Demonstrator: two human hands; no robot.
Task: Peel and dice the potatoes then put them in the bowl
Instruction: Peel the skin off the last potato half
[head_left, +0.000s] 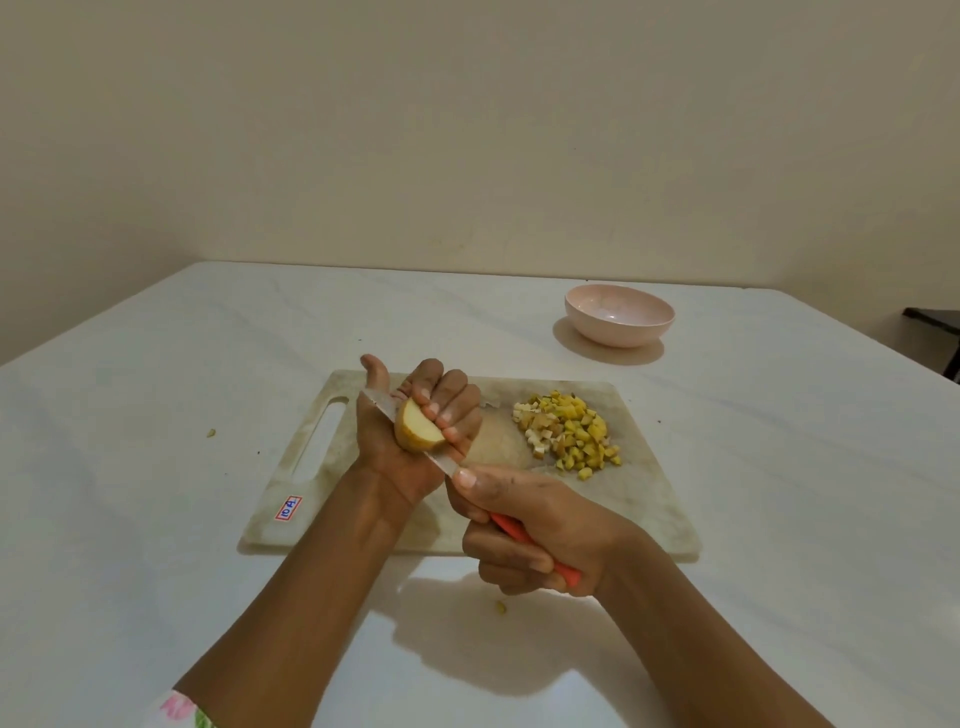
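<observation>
My left hand (395, 441) holds a cut potato piece (415, 427) above the white cutting board (644, 514), fingers curled over its top. My right hand (535, 530) grips the red handle of a knife (535, 543). The blade runs up and left, under the potato piece and across my left palm. A heap of diced potato (571, 434) lies on the right part of the board. The pink bowl (619, 314) stands beyond the board to the right and looks empty.
The board lies on a white table (156, 467), with a cut-out handle and a small sticker (289, 507) at its left end. Small scraps lie on the table left of the board and near my right wrist. A dark object (935, 332) shows at the right edge.
</observation>
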